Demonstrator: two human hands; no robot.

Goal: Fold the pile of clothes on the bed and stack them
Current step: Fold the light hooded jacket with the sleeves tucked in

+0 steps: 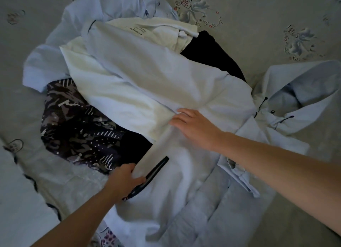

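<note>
A pile of clothes covers the middle of the bed. On top lies a pale blue hooded sweatshirt (pixel 156 71), its hood (pixel 302 95) spread at the right. My left hand (pixel 123 180) grips a dark-trimmed cuff of its sleeve near the front. My right hand (pixel 193 125) rests on the sweatshirt's body with fingers spread and straight. Beneath are a cream T-shirt (pixel 155 31) with printed text, a black garment (pixel 210 51) and a dark camouflage-patterned garment (pixel 77 121).
The bed sheet (pixel 267 21) is grey with floral prints and shows around the pile. Another pale blue garment (pixel 103 5) lies at the back. A quilted pale blue piece (pixel 212 210) lies at the front. A ruffled edge (pixel 22 173) runs along the left.
</note>
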